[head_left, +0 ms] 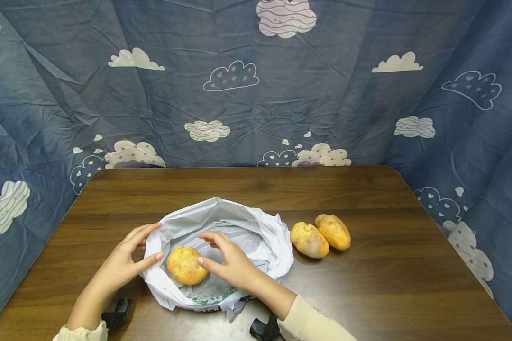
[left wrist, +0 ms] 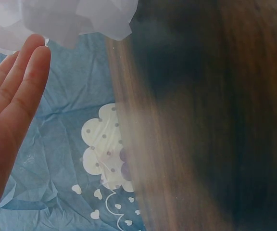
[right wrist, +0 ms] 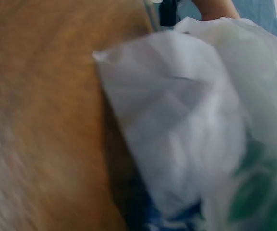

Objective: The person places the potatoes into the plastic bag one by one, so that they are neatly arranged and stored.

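A white plastic bag [head_left: 277, 237] lies on the table with its mouth spread wide, and one potato [head_left: 187, 265] is inside it at the left. My left hand [head_left: 121, 263] is at the bag's left rim, fingers and thumb apart. In the left wrist view its fingers [left wrist: 30, 79] look straight, tips against the plastic. Over the bag's mouth is my right hand [head_left: 234, 263], thumb tip right at the potato's edge and the other fingers spread away from it. The right wrist view shows mostly the bag's blurred side [right wrist: 177, 110], without the right hand's fingers.
Two more potatoes, one nearer [head_left: 309, 240] and one farther [head_left: 333, 232], lie side by side just right of the bag. The brown wooden table [head_left: 409, 274] reaches back to a blue cloud-print curtain [head_left: 256, 109].
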Demonstrator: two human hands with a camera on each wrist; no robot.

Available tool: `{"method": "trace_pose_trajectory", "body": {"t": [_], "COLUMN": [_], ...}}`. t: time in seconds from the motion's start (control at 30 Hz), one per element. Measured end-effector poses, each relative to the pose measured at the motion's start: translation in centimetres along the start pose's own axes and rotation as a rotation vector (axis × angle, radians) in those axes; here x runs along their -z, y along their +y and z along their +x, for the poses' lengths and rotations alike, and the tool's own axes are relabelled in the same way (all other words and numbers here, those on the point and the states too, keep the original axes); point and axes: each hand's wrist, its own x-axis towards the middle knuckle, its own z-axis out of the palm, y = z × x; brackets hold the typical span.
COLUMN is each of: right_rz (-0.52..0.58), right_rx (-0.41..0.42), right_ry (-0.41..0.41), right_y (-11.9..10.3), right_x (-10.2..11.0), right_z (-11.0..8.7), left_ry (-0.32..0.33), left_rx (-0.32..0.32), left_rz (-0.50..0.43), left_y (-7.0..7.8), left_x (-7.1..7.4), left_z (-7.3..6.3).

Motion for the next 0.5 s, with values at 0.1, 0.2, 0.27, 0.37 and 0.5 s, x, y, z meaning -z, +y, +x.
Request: {"method": "trace_pose_trajectory", "body": {"t": [0.1, 0.2, 0.27, 0.37, 0.5], "right_rz": [-0.017, -0.047, -0.069, -0.095, -0.135], "right_rx": [0.036, 0.08, 0.104, 0.141, 0.188], "right_ry": [0.026, 0.051, 0.065, 0.085, 0.122], "right_y": [-0.4, -0.7, -0.8, -1.0, -1.0], "right_x": [0.8, 1.7, 2.2, 2.9, 3.7], "right_z": [0.0, -0.1, -0.2, -0.3, -0.6], "left_ry": [0.001, 0.001, 0.001, 0.002, 0.003], "left_rx": [-0.001, -0.001, 0.0, 0.004, 0.006], "left_rz": [0.003, 0.005, 0.005, 0.001, 0.0], "left_y": [0.0, 0.0, 0.0, 0.0, 0.1], "left_x": [0.0, 0.0, 0.0, 0.1, 0.1], "left_z": [0.0, 0.0, 0.0, 0.0, -0.1]}}
